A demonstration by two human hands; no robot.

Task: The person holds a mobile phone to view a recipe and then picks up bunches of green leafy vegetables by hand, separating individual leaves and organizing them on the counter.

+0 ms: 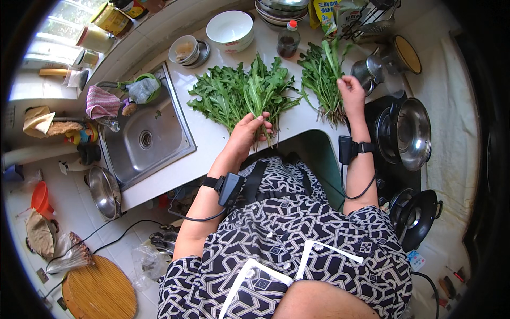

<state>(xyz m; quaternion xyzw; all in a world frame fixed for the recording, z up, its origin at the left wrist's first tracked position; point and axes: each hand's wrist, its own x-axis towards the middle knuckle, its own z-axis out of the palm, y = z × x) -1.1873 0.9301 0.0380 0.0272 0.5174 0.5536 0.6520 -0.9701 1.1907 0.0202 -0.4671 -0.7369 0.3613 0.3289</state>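
Note:
My left hand (255, 127) is closed around the stems of several leafy greens (255, 89), at the front edge of the white countertop (207, 155). Those greens lie against a large pile of the same jagged-leaved plant (223, 93). My right hand (352, 88) pinches the lower end of a single green sprig (331, 58) between thumb and fingers, its leaves pointing away from me. Under and beside that sprig, a smaller bunch of greens (324, 85) rests on the counter with its stem ends towards me.
A steel sink (131, 159) is to the left. Bowls (230, 32) and a red-capped bottle (288, 42) stand behind the greens. Near my right hand are a metal pot (364, 69) and, on the black stove, a steel pan (412, 135).

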